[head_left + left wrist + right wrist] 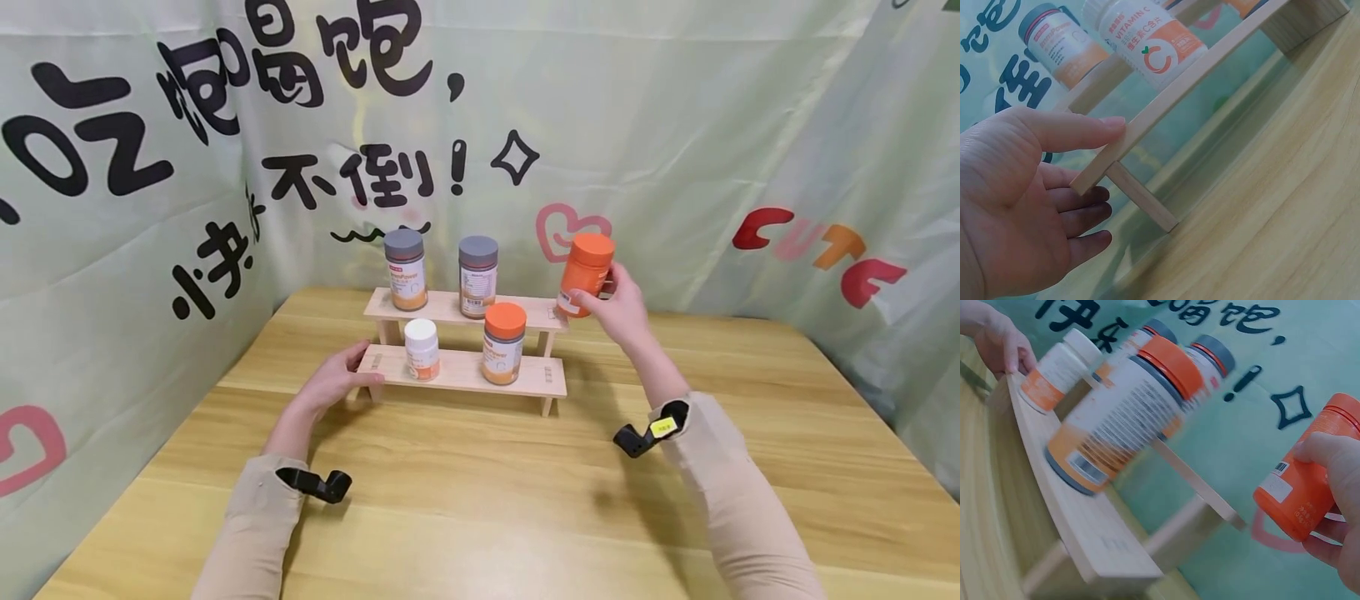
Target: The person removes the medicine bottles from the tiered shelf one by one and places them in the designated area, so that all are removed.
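Right hand (624,312) gripped orange bottle (588,273) by right end of upper shelf (444,307); left hand (335,381) pinched left end of lower shelf (461,370). We noted left grey-lidded jar (406,275) and right grey-lidded jar (477,279) above; white-capped bottle (422,352) and orange-lidded jar (503,348) below, latter partly screening upper shelf. Lettered curtain (675,150) backed table (465,492).

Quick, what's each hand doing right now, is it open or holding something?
Left hand: holding the end of the lower wooden shelf.
Right hand: holding the all-orange bottle.
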Demonstrator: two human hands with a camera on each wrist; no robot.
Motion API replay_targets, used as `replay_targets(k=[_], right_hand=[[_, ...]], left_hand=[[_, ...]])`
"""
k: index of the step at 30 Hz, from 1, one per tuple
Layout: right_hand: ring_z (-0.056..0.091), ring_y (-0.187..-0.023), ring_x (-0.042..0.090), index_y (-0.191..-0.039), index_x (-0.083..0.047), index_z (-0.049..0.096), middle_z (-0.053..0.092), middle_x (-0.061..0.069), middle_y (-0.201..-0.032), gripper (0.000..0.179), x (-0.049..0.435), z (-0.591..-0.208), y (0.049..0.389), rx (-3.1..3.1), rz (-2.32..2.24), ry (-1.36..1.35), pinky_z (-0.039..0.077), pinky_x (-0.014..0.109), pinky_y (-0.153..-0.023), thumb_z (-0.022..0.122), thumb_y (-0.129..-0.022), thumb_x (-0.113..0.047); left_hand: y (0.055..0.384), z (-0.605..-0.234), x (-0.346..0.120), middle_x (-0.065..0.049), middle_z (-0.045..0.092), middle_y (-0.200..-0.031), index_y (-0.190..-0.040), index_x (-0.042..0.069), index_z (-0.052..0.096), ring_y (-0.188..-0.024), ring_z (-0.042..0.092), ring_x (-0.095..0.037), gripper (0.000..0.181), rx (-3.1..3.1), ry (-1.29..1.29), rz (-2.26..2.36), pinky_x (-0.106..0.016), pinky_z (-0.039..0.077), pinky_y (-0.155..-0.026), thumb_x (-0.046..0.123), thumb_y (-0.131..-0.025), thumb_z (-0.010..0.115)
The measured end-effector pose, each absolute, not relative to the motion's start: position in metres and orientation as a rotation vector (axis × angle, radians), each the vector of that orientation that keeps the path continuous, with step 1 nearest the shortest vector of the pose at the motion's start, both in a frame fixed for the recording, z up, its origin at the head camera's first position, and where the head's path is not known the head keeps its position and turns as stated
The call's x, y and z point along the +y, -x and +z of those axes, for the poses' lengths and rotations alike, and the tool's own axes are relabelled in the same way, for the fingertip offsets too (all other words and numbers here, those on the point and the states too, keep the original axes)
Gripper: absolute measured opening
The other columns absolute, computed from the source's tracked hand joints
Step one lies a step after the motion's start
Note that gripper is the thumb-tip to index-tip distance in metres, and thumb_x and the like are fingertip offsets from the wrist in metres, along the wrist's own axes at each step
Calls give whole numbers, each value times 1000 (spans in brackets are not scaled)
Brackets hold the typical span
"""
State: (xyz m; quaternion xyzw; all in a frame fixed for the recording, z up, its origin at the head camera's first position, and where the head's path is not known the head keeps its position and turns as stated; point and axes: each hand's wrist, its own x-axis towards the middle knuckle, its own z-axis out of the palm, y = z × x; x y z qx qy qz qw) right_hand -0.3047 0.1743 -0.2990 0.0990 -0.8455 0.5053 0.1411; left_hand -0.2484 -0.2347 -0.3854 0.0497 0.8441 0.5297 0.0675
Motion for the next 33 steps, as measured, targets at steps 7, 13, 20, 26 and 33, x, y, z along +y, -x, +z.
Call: replay_targets(k=[7, 13, 20, 26, 33], right_hand=[[47, -108, 35, -135, 0, 35, 48, 20, -122, 64, 213, -300, 300, -2463, 1398, -174, 42, 47, -88, 65, -86, -29], [46, -108, 37, -134, 3, 33, 46, 24, -123, 64, 240, -312, 297, -2514, 1364, -139, 41, 51, -90, 64, -87, -29], [47, -110, 44, -133, 9, 29, 44, 30, -123, 66, 256, -340, 297, -2628, 1317, -123, 42, 55, -90, 63, -87, -25], [49, -108, 44, -128, 12, 33, 46, 32, -120, 60, 258, -365, 299, -2671, 1293, -135, 43, 52, -89, 64, -86, -18], [48, -109, 44, -128, 12, 33, 46, 32, -121, 61, 260, -381, 302, -2692, 1303, -119, 41, 52, -92, 65, -85, -16]], left_hand=[[246, -381, -234, -27, 13, -149, -144, -9, 11, -136, 16, -39, 88, 2537, -171, 1597, -47, 16, -111, 18, -83, 68], [246, -379, -233, -28, 13, -149, -144, -9, 11, -136, 16, -39, 88, 2539, -185, 1595, -48, 16, -111, 18, -84, 68], [249, -384, -236, -27, 15, -149, -144, -8, 13, -136, 18, -38, 89, 2549, -168, 1588, -47, 16, -111, 20, -82, 70], [250, -386, -236, -27, 14, -149, -144, -8, 13, -136, 18, -38, 90, 2545, -167, 1596, -47, 16, -111, 20, -81, 70], [249, -384, -236, -27, 13, -149, -144, -9, 12, -136, 17, -38, 87, 2534, -169, 1596, -47, 17, -111, 17, -83, 68]])
